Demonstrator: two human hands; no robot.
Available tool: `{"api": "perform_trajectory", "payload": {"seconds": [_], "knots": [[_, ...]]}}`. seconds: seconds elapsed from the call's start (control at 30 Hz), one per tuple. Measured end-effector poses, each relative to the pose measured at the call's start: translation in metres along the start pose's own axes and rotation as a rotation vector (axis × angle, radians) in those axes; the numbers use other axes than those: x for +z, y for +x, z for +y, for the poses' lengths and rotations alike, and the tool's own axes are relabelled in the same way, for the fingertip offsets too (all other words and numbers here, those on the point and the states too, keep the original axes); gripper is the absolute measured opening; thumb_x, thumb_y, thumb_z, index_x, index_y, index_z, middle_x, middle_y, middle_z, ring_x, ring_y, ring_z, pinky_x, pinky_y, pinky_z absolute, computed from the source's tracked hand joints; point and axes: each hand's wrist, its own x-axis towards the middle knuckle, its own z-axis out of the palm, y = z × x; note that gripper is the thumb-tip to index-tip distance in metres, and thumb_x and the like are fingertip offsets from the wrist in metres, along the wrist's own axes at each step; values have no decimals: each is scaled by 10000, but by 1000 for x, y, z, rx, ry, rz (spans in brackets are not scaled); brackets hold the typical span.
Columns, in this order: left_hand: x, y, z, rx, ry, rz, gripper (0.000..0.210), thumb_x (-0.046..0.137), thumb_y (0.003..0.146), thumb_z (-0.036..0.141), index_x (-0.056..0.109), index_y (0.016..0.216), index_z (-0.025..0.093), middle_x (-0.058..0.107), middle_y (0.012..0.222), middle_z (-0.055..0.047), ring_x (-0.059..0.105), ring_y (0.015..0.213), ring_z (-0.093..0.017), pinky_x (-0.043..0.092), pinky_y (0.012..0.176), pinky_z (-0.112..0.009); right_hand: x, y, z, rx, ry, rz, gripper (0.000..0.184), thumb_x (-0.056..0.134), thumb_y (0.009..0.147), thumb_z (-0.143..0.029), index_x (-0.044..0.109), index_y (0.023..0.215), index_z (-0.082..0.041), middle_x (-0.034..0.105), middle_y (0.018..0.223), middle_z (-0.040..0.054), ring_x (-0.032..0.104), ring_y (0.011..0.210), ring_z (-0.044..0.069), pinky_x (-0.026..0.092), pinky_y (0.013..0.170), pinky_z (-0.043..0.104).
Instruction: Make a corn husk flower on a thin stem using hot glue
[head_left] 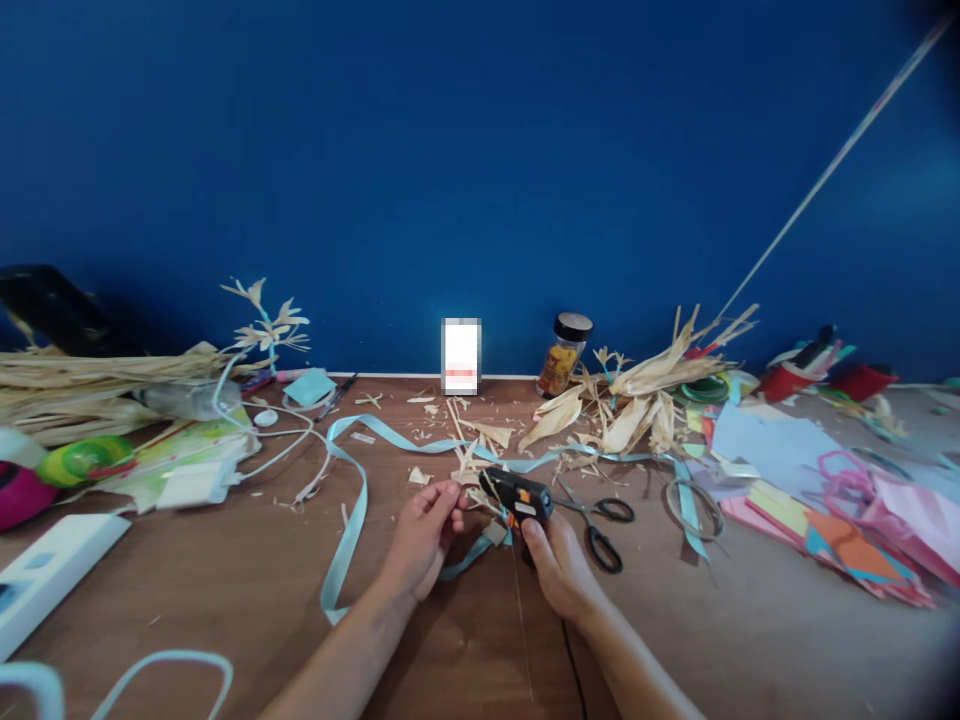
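In the head view, my right hand [562,568] is wrapped round a black glue gun [517,495], its front end toward my left fingers. A thin dark cord runs from it toward the near edge. My left hand [424,535] pinches a small pale corn-husk flower [468,464] with thumb and fingertips; its lower part is partly hidden by the fingers and the gun. A light blue ribbon [356,515] curves over the table around both hands. Black-handled scissors [600,535] lie open just right of the glue gun.
Husk scraps litter the brown table [262,600]. A jar [562,355] and dried husks [645,400] stand toward the back right, beside coloured paper [847,535]. At left are a white power strip [64,570], a charger [196,482] with cable, and finished-looking husk flowers [274,325].
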Motion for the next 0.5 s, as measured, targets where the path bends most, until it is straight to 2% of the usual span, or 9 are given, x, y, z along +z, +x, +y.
{"api": "perform_trajectory", "payload": {"seconds": [0.2,0.3,0.37,0.5], "knots": [[1,-3,3,22,51,-5,189,620,691,276,543,770,122,543,664,21,430,470,-10,380,438,-95,-13,0,-3,15,-29,0,305,322,853,-321,566,839,-140,604,788,51,544,735,161,402,684,231],[3,-3,4,43,65,17,192,615,694,277,528,771,125,548,663,22,398,443,-5,340,397,-89,-36,-3,-7,54,-161,23,304,318,849,-334,551,819,-141,585,714,38,534,652,148,397,609,224],[4,-3,4,55,47,9,190,618,692,272,523,770,127,556,666,17,407,454,-8,343,401,-88,-57,-11,-8,92,-316,53,264,350,833,-335,527,883,-146,573,685,26,528,619,150,390,576,230],[3,-2,3,35,26,25,202,650,662,240,533,787,132,583,677,7,472,505,-22,419,475,-101,-95,-35,8,180,-620,128,278,351,820,-316,447,1036,-169,586,843,57,551,768,200,408,662,291]]}}
